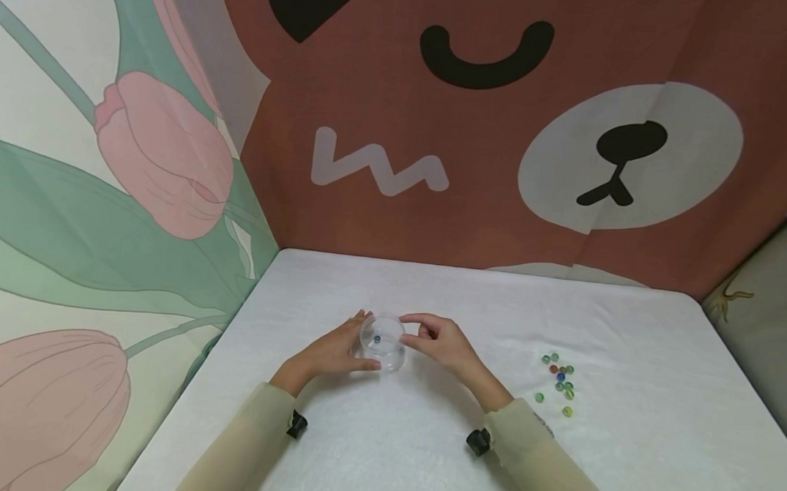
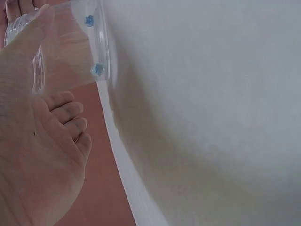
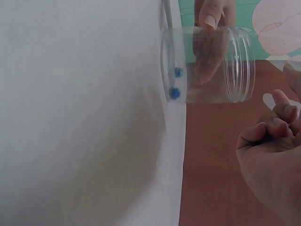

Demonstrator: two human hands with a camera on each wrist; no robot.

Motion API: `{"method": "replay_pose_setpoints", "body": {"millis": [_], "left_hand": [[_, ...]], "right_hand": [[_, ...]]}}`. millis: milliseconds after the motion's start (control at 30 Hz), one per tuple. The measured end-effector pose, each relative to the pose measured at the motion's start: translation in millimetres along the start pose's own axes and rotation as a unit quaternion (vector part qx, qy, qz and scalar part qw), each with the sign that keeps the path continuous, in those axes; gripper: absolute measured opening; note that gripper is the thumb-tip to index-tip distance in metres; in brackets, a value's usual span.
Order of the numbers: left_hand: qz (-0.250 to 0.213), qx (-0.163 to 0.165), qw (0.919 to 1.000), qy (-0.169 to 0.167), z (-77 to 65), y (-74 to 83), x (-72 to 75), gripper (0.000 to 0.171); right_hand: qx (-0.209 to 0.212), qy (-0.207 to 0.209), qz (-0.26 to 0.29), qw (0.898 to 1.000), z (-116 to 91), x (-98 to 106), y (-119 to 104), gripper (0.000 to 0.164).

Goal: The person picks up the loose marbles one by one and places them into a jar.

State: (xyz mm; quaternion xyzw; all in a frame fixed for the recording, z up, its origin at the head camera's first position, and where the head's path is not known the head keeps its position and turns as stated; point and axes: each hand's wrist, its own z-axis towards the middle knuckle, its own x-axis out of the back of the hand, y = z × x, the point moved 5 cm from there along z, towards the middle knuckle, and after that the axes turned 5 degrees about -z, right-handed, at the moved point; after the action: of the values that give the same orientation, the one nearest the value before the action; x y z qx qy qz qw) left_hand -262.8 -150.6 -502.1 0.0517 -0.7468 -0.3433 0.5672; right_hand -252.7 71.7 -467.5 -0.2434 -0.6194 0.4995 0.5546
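Beige sleeves frame a left hand grasping a clear jar, right hand released near its mouth.

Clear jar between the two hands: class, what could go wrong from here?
The clear jar could slip or tip if the left hand loosens, or if the right hand, close to its rim, bumps it; the two blue marbles inside might spill. The loose marbles may roll if the nearby right sleeve brushes them.

White-covered table, clear jar standing upright, loose coloured marbles grouped at right
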Motion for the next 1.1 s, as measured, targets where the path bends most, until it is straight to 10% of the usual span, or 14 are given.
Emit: {"method": "replay_pose_setpoints", "body": {"millis": [1100], "left_hand": [[0.001,-0.003,1.0,-0.006,-1.0,0.4,1.0,0.107]], "right_hand": [[-0.027,-0.012,-0.034,0.999,-56,90,29,0.046]]}}
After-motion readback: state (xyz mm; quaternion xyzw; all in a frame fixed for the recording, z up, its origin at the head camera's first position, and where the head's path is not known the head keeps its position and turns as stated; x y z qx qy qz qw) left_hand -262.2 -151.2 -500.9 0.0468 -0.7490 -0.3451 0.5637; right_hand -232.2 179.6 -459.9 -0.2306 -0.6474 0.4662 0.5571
